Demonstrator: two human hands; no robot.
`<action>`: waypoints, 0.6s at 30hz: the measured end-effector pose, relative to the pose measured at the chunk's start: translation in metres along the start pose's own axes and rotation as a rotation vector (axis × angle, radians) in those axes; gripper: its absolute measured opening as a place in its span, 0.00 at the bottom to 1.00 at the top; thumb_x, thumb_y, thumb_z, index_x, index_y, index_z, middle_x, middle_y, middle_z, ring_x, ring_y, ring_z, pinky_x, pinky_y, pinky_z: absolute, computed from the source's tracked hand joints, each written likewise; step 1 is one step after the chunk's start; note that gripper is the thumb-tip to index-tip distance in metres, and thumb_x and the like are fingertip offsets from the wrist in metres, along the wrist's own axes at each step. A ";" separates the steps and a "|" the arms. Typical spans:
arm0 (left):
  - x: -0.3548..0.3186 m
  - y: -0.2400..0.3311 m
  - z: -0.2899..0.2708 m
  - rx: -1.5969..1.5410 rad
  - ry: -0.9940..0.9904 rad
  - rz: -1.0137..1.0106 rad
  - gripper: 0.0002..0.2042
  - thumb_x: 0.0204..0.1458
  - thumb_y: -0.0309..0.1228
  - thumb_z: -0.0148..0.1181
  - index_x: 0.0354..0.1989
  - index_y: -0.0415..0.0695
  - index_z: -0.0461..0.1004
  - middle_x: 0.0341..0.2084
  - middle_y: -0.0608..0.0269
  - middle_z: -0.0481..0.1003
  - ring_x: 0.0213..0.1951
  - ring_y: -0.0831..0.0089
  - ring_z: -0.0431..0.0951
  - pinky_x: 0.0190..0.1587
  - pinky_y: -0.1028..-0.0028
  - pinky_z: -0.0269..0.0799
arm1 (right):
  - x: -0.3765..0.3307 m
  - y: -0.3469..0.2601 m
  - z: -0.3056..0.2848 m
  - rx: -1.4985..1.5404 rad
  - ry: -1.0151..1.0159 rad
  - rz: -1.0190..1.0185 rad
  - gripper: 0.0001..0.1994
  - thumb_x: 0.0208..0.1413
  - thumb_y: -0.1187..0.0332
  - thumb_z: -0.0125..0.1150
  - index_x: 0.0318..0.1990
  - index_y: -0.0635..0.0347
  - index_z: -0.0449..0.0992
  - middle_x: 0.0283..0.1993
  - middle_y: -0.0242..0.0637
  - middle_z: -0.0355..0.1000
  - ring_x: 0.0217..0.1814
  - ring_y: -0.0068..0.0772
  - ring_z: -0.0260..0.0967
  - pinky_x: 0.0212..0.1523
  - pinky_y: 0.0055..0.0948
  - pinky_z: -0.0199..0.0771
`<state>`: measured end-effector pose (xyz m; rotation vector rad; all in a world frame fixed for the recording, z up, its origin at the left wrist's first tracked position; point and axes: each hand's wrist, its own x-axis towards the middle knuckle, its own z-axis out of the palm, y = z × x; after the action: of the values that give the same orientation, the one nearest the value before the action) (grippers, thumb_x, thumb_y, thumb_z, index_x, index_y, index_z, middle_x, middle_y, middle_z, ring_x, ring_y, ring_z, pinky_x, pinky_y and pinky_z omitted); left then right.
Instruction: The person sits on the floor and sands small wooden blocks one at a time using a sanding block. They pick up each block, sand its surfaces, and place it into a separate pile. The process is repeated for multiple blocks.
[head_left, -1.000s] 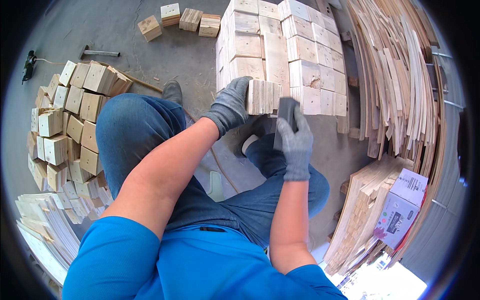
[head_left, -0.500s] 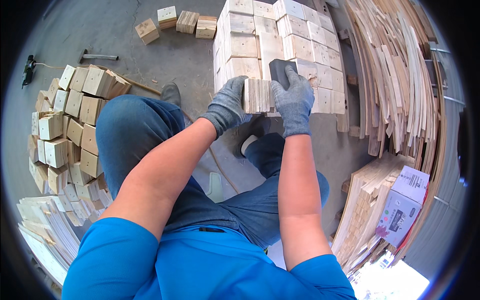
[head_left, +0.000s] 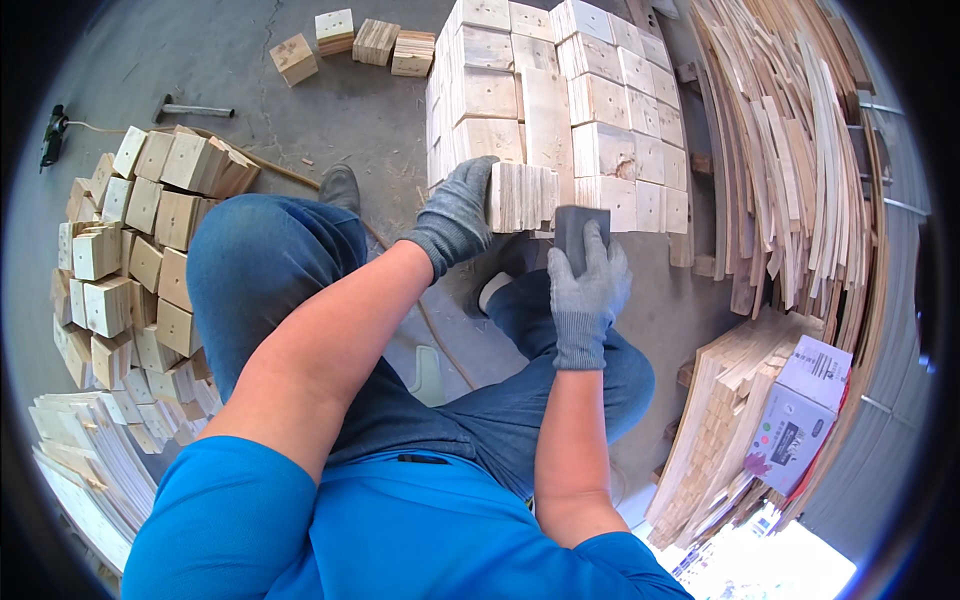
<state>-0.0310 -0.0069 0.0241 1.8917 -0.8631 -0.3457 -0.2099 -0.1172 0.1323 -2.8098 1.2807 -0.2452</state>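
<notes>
My left hand (head_left: 455,208), in a grey knit glove, grips the left side of a layered plywood block (head_left: 524,197). The block's striped edges face me, and it is held at the near side of a big stack of pale wooden blocks (head_left: 545,110). In my right hand (head_left: 588,290), gloved the same way, is a dark grey rectangular block (head_left: 582,232), shaped like a sanding block. It is below and to the right of the plywood block, apart from it, with my fingers lying over its near part.
A pile of wooden blocks (head_left: 150,250) lies at my left, with boards (head_left: 85,470) below it. Several loose blocks (head_left: 375,42) and a hammer (head_left: 195,110) lie on the concrete floor. Long wood strips (head_left: 770,170) and a carton (head_left: 800,412) are at the right. A hose (head_left: 435,325) passes between my legs.
My right hand has moved down toward me with the dark block, from beside the plywood block's upper right to below its right end. The left hand keeps its grip.
</notes>
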 end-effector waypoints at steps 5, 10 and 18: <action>0.002 -0.009 0.005 0.011 0.020 0.033 0.41 0.43 0.37 0.78 0.67 0.42 0.65 0.57 0.40 0.72 0.60 0.41 0.74 0.67 0.56 0.73 | 0.063 -0.035 0.008 -0.035 0.030 -0.060 0.33 0.54 0.53 0.77 0.69 0.48 0.79 0.66 0.56 0.73 0.65 0.62 0.72 0.68 0.54 0.72; 0.003 -0.010 0.008 -0.006 0.007 0.029 0.41 0.43 0.38 0.79 0.67 0.42 0.66 0.57 0.40 0.72 0.60 0.41 0.74 0.67 0.56 0.73 | 0.092 -0.046 0.007 0.003 0.000 -0.068 0.34 0.54 0.55 0.77 0.69 0.50 0.79 0.65 0.56 0.74 0.65 0.62 0.72 0.68 0.54 0.72; 0.000 0.001 -0.003 0.005 -0.027 -0.015 0.41 0.45 0.40 0.80 0.68 0.45 0.65 0.59 0.38 0.72 0.62 0.39 0.74 0.67 0.54 0.73 | -0.007 0.004 0.004 0.037 0.052 -0.041 0.35 0.54 0.52 0.77 0.70 0.48 0.78 0.68 0.57 0.71 0.67 0.63 0.69 0.68 0.57 0.71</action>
<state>-0.0297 -0.0054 0.0264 1.9026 -0.8688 -0.3795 -0.2164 -0.1144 0.1266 -2.8190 1.2162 -0.3425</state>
